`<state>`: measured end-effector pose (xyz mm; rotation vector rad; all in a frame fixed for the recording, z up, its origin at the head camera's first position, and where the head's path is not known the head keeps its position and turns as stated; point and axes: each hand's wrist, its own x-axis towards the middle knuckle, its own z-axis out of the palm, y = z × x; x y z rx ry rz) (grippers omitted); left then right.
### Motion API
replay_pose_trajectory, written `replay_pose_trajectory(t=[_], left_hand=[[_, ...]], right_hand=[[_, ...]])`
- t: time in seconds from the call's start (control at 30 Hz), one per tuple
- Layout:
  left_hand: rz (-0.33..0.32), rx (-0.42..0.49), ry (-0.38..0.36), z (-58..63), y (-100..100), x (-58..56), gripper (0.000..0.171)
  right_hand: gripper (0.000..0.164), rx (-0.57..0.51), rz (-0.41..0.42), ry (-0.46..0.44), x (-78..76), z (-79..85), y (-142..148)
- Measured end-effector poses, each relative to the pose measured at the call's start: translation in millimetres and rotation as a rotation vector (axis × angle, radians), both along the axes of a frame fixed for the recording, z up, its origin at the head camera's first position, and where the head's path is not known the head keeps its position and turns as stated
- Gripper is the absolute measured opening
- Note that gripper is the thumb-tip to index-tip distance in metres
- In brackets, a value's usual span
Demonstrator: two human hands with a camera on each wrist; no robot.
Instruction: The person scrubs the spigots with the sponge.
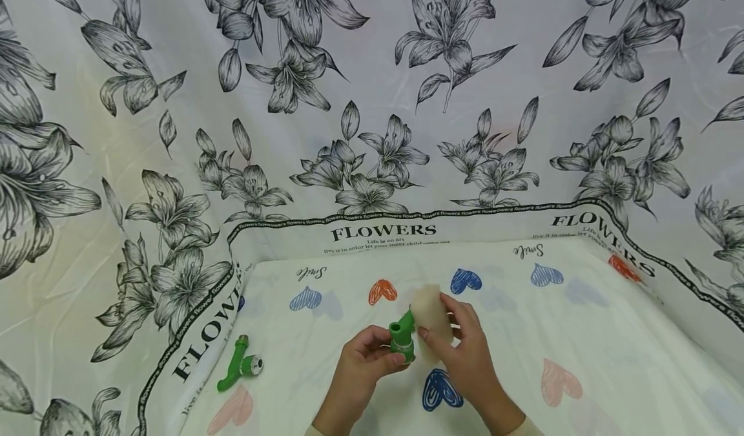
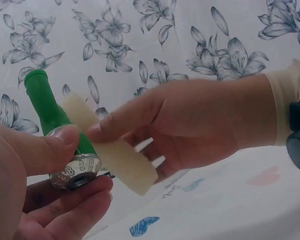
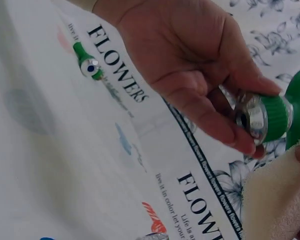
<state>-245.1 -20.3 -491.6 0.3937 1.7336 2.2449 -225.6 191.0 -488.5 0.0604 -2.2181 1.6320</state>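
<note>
My left hand [image 1: 365,363] pinches a green plastic faucet [image 1: 401,343] between thumb and fingers, above the middle of the bed-like surface. In the left wrist view the thumb presses the faucet near its silver-coloured ring [image 2: 75,170], and the green tube points up. A cream-coloured cloth [image 1: 431,310] with a fuzzy surface is held in my right hand [image 1: 469,358], thumb on the near side and fingers behind. The cloth lies against the faucet's far end, partly covering it. A second green faucet [image 1: 235,366] lies at the left, apart from both hands.
A white sheet [image 1: 494,326] printed with hearts covers the surface. White curtains [image 1: 383,68] with black flower drawings rise behind it and at both sides. In the right wrist view, part of a silvery object [image 3: 156,236] shows at the bottom edge.
</note>
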Motion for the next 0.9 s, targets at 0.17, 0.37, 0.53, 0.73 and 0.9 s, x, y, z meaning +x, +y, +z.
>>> replay_pose_trajectory(t=[0.17, 0.37, 0.53, 0.73, 0.9], left_hand=[[-0.002, 0.001, -0.013, 1.4, 1, 1.0, 0.028], [0.021, -0.013, -0.026, 2.6, 2, 0.6, 0.028], [0.038, -0.004, -0.017, 1.6, 2, -0.4, 0.03], [0.044, 0.009, -0.032, 0.6, 1, -2.8, 0.033], [0.068, 0.012, -0.033, 0.1, 2, -4.3, 0.032]], right_hand=[[0.068, -0.015, -0.02, -0.058, -2.6, -1.9, 5], [0.069, -0.034, 0.006, -0.079, -2.3, -3.9, 1], [0.069, -0.059, 0.051, -0.082, 0.7, -3.7, -3], [0.063, -0.077, 0.121, -0.06, 5.5, -1.2, -6], [0.061, -0.098, 0.197, -0.049, 10.8, 3.4, -10]])
